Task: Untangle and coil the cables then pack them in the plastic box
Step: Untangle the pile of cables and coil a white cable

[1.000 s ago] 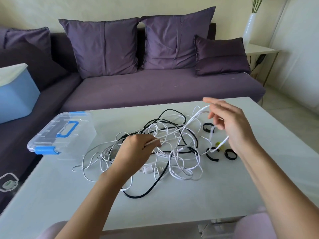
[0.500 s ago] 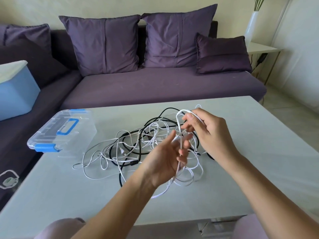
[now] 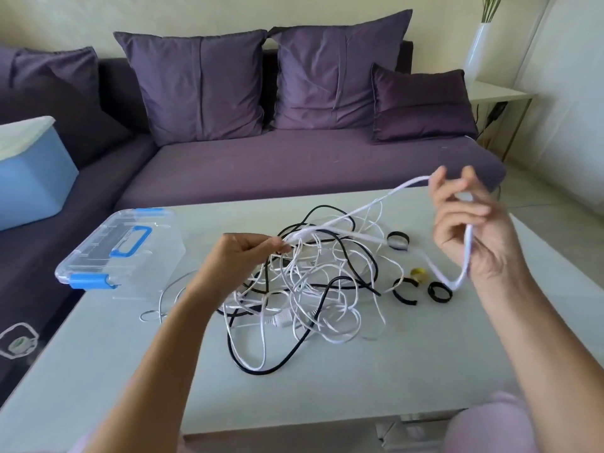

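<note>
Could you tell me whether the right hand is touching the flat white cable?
Touching: the head view shows the right hand pinching the flat white cable, which loops down past its palm.

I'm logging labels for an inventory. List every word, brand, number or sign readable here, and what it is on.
No text here can be read.
On the plastic box: no label shows.
On the cables: no print can be made out.
White-outlined mark at lower left, beside the table: too blurred to read.
</note>
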The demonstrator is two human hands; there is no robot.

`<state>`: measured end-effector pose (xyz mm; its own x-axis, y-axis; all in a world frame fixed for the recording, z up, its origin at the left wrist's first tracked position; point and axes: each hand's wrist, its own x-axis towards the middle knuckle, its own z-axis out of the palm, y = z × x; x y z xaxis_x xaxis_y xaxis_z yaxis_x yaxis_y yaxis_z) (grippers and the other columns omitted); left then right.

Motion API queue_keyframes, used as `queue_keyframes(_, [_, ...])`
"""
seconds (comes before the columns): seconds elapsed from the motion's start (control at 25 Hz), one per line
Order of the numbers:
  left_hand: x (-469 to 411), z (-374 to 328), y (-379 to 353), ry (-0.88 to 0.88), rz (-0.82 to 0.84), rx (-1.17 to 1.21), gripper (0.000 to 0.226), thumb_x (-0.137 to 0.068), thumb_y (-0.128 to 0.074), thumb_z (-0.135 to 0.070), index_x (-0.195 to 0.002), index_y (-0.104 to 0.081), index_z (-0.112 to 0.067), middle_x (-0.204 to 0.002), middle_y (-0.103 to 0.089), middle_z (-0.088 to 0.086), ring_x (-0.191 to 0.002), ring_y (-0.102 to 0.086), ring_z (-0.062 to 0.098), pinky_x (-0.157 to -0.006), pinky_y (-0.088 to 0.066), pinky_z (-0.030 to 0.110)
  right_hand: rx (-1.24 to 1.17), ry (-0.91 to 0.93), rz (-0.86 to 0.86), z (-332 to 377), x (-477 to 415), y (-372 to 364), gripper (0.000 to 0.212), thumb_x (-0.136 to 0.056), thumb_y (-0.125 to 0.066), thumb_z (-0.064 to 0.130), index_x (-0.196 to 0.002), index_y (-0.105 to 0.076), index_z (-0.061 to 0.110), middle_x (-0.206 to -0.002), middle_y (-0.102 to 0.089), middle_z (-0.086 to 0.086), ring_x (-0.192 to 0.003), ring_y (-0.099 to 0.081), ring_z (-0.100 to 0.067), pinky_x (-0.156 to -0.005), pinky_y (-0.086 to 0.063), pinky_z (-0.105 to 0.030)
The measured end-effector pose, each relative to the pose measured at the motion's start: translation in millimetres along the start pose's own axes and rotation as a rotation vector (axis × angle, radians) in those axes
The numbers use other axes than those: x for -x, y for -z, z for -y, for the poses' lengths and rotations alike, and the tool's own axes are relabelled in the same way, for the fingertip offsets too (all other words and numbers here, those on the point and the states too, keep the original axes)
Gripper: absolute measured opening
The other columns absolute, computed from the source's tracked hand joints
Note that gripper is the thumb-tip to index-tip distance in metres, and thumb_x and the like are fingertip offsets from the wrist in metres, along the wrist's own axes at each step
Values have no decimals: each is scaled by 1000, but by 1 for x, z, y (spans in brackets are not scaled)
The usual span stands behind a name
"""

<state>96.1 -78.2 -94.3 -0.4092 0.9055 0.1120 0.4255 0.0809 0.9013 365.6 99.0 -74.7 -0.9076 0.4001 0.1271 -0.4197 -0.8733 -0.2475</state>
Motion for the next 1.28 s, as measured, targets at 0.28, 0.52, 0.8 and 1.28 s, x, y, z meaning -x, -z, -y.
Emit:
queue_keyframes(0.28, [-15,22,20,202,-344,-367,24,-94,-47,-15,-79,-66,-12,-59,-50,1,-65,-46,25,-59,-33,29,50,659,-197,9,5,1,38,-93,-51,13,-129,-47,0,-123,-59,-14,-97,-68,-31,-91,-53,-44])
queue_keyframes(0.52, [-6,3,48,131,-303,277,35,-95,-52,-23,-62,-45,-15,-42,-30,-13,-39,-22,4,-37,-18,15,1999,178,-960,17,-14,-23,63,-97,-28,55,-137,-48,11,-140,-51,-2,-129,-46,-16,-110,-27,-31])
queue_keyframes(0.8, [1,24,81,306,-683,96,27,-94,-50,-30,-82,-62,-7,-60,-39,6,-56,-34,21,-52,-27,29,1722,-348,-229,45,-3,-82,52,-63,-73,65,-53,-58,16,-49,-42,2,-49,-43,-12,-65,-47,-19])
queue_keyframes(1.28, [24,-11,21,-182,96,138,54,-75,-53,-22,-129,-52,-21,-134,-53,-3,-124,-48,11,-105,-33,28,2164,-234,-57,-68,-49,-150,29,-99,-45,29,-89,-66,12,-50,-36,5,-43,-25,-6,-40,-22,-16])
